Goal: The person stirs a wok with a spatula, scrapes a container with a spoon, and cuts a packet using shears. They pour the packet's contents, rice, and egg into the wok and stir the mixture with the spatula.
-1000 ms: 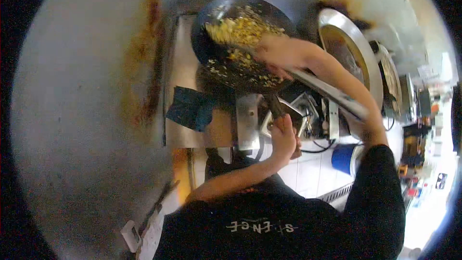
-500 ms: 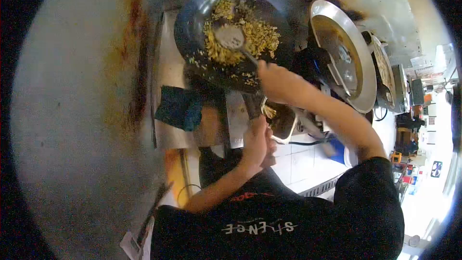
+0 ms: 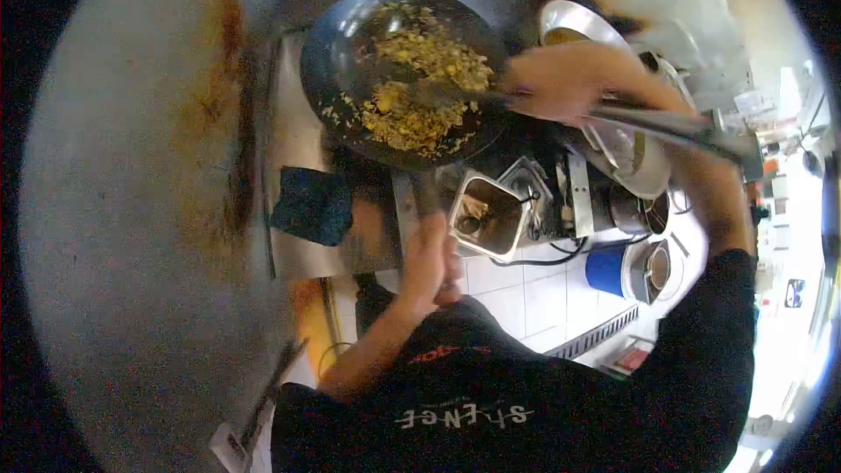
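Observation:
A dark wok (image 3: 328, 52) holds loose yellow and brown fried rice (image 3: 429, 57). My left hand (image 3: 429, 258) is wrapped round the wok's handle (image 3: 427, 190), below the pan. Above the wok's right rim, my right hand (image 3: 565, 83) grips a long-handled ladle (image 3: 653, 120). Its head is blurred and lies among the food near the wok's middle, while the handle runs off to the right past my forearm.
A dark blue cloth (image 3: 313, 206) lies left of the handle. Metal containers (image 3: 504, 248) stand right of my left hand. Farther right are a large metal pan (image 3: 565, 13), a pot (image 3: 632, 210) and a blue bucket (image 3: 604, 270) on the tiled floor.
My right hand has moved right and up, with the ladle now lying more level. The wok and my left hand appear slightly farther left. More of the metal containers and the bucket shows.

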`<state>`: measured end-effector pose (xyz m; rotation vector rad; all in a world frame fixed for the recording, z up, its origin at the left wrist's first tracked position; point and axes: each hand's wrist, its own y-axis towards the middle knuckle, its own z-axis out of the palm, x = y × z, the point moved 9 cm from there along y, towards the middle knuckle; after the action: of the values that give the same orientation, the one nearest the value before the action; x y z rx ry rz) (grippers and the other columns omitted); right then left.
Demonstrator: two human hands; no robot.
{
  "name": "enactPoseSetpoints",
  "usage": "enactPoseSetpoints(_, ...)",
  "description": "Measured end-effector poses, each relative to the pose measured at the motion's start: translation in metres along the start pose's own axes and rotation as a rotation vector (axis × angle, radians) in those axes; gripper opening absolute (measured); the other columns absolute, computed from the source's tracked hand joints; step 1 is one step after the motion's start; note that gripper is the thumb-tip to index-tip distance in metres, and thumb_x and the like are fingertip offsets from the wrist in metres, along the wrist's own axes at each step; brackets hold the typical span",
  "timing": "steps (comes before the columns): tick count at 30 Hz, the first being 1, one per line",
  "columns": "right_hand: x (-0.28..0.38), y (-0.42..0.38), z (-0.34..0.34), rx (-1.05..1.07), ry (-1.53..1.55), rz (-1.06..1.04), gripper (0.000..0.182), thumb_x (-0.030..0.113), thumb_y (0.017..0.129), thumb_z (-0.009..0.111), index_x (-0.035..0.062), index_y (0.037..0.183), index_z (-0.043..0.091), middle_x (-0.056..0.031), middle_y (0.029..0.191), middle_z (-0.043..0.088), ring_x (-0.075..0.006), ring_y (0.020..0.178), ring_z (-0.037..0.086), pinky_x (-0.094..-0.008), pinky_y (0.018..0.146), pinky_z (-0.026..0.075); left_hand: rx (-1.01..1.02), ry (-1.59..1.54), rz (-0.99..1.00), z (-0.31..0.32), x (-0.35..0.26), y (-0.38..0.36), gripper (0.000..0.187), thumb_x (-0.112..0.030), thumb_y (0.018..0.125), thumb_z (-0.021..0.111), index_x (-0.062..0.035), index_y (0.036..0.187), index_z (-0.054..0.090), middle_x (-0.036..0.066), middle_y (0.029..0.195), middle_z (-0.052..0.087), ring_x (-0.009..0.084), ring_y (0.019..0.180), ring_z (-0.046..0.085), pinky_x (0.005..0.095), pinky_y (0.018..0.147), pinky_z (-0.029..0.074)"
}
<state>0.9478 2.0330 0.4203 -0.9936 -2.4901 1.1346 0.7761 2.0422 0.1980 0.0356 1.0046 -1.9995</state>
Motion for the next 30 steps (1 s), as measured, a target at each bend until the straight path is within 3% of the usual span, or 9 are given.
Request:
enactPoseSetpoints(3,-0.016,-0.005,0.059,0.464,0.064,-0.112,0.029,0.018,0.085,0.046,-0.0042,0.072,0.058,-0.0128,0.053,0.058,-0.0250,0.044,0.059,-0.0380,0.046,0.048,-0.034,0.099,0.110,-0.007,0.009,0.016,0.037,-0.049,0.091,0.051,-0.0140,0.082,0.046,-0.003,0.061,0.044,0.0064,0.040,0.040,0.0228,0.034,0.030)
enactPoseSetpoints(6,-0.031,0.066,0.039,-0.128,0.246,-0.240,0.029,0.020,0.087,0.044,-0.0008,0.070,0.055,-0.0091,0.051,0.056,-0.0215,0.044,0.057,-0.0348,0.042,0.046,-0.009,0.011,0.142,0.019,0.009,0.022,0.036,-0.047,0.093,0.048,-0.0116,0.086,0.047,-0.002,0.060,0.043,0.0077,0.042,0.041,0.0229,0.037,0.035)
enactPoseSetpoints(8,-0.036,0.061,0.012,-0.130,0.276,-0.200,0.028,0.020,0.088,0.044,0.0014,0.069,0.053,-0.0072,0.050,0.054,-0.0191,0.043,0.056,-0.0326,0.040,0.045,-0.003,0.115,0.101,0.009,-0.003,0.015,0.035,-0.045,0.092,0.051,-0.0114,0.085,0.047,-0.001,0.061,0.045,0.0086,0.045,0.044,0.0239,0.039,0.037)
enactPoseSetpoints(11,-0.021,-0.006,0.005,0.497,0.243,-0.153,0.025,0.020,0.090,0.044,0.0050,0.071,0.050,-0.0047,0.050,0.051,-0.0134,0.039,0.052,-0.0287,0.036,0.042,0.004,0.031,0.099,-0.020,-0.009,0.006,0.033,-0.042,0.090,0.056,-0.0108,0.085,0.047,-0.001,0.061,0.044,0.0105,0.046,0.045,0.0266,0.040,0.039)
enactPoseSetpoints(16,-0.013,0.043,0.021,0.181,0.546,-0.096,0.023,0.025,0.092,0.046,0.0056,0.079,0.050,-0.0028,0.052,0.048,-0.0108,0.036,0.047,-0.0255,0.031,0.036,0.054,-0.003,0.080,0.005,0.003,0.005,0.030,-0.037,0.090,0.058,-0.0111,0.081,0.047,-0.002,0.060,0.042,0.0106,0.044,0.041,0.0272,0.039,0.036)
enactPoseSetpoints(20,-0.037,0.010,-0.006,0.306,0.536,-0.064,0.021,0.025,0.091,0.050,0.0051,0.093,0.056,-0.0008,0.054,0.049,-0.0068,0.038,0.045,-0.0225,0.031,0.034,0.037,0.024,0.093,0.000,-0.011,0.003,0.030,-0.036,0.089,0.060,-0.0108,0.080,0.047,-0.003,0.059,0.043,0.0094,0.042,0.040,0.0271,0.038,0.036)
enactPoseSetpoints(23,-0.012,0.020,0.001,0.305,0.561,-0.242,0.028,0.027,0.092,0.047,0.0029,0.081,0.056,-0.0023,0.048,0.047,-0.0089,0.036,0.044,-0.0247,0.031,0.034,-0.054,0.020,0.112,0.014,0.007,0.011,0.027,-0.035,0.089,0.060,-0.0097,0.086,0.051,-0.004,0.058,0.044,0.0083,0.042,0.042,0.0259,0.037,0.036)
enactPoseSetpoints(25,0.002,0.072,-0.001,-0.104,0.553,-0.259,0.036,0.029,0.092,0.045,0.0030,0.068,0.051,-0.0047,0.047,0.046,-0.0123,0.032,0.042,-0.0277,0.030,0.035,-0.135,0.074,0.126,0.038,0.019,0.012,0.030,-0.037,0.089,0.060,-0.0097,0.089,0.049,-0.003,0.059,0.045,0.0080,0.042,0.042,0.0254,0.036,0.035)
enactPoseSetpoints(30,-0.018,0.012,0.022,0.420,0.397,-0.067,0.029,0.023,0.086,0.045,0.0026,0.067,0.049,-0.0076,0.050,0.050,-0.0150,0.037,0.050,-0.0292,0.031,0.041,0.070,0.032,-0.063,0.013,0.022,0.026,0.035,-0.041,0.089,0.059,-0.0087,0.091,0.048,-0.001,0.065,0.045,0.0090,0.043,0.043,0.0260,0.036,0.037)
